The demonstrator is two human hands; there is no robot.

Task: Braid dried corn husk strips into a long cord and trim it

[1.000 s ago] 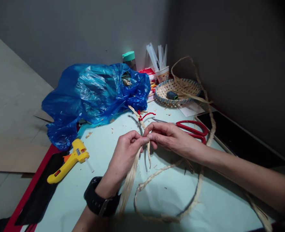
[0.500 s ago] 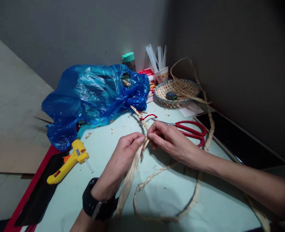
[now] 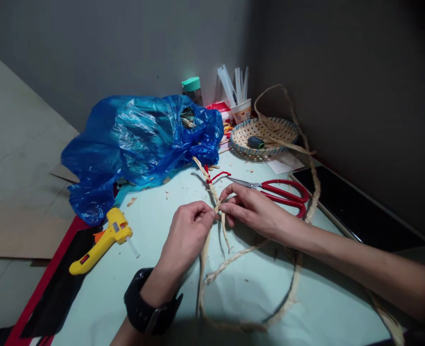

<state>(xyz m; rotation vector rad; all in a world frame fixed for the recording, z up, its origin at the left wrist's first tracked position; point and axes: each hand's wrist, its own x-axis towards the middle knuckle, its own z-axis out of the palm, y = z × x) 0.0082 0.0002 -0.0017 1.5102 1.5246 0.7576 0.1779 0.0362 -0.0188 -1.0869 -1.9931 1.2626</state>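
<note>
- Straw-coloured fibre is forming a narrow braid (image 3: pixel 212 190) at the centre of the frame, slanting from near the blue bag down to my fingertips.
- My left hand (image 3: pixel 188 230), lower centre, is pinching the braid's lower end between thumb and bent fingers.
- My right hand (image 3: pixel 250 207), just right of centre, is grasping fibre at the same spot with thumb and forefinger, its fingertips close beside the left ones.
- Loose strands (image 3: pixel 225 234) are hanging below my fingers.
- A red cord (image 3: pixel 221 175) is circling the braid near its upper end, one tail curling rightward.
- Red-handled scissors (image 3: pixel 287 193) are lying open just beyond my right hand, blades pointing left.
- A long braided cord (image 3: pixel 316 185) is looping from the upper right, passing under my right forearm and curving through the lower centre.
- A woven basket (image 3: pixel 236 145), upper right of centre, is holding a spool of dark thread (image 3: pixel 256 142) and more fibre.
- A paper cup (image 3: pixel 241 111) behind it is holding translucent sticks (image 3: pixel 226 85) upright; a jar with a turquoise lid (image 3: pixel 192 85) is standing to its left.
- The blue plastic bag (image 3: pixel 143 139) is spreading across the upper left of the pale tabletop (image 3: pixel 154 252).
- A yellow glue gun (image 3: pixel 102 244) is lying at the lower left.
- A black-screened slab (image 3: pixel 354 209) is resting at the right.
- I am wearing a black watch (image 3: pixel 149 305) on my left wrist.
</note>
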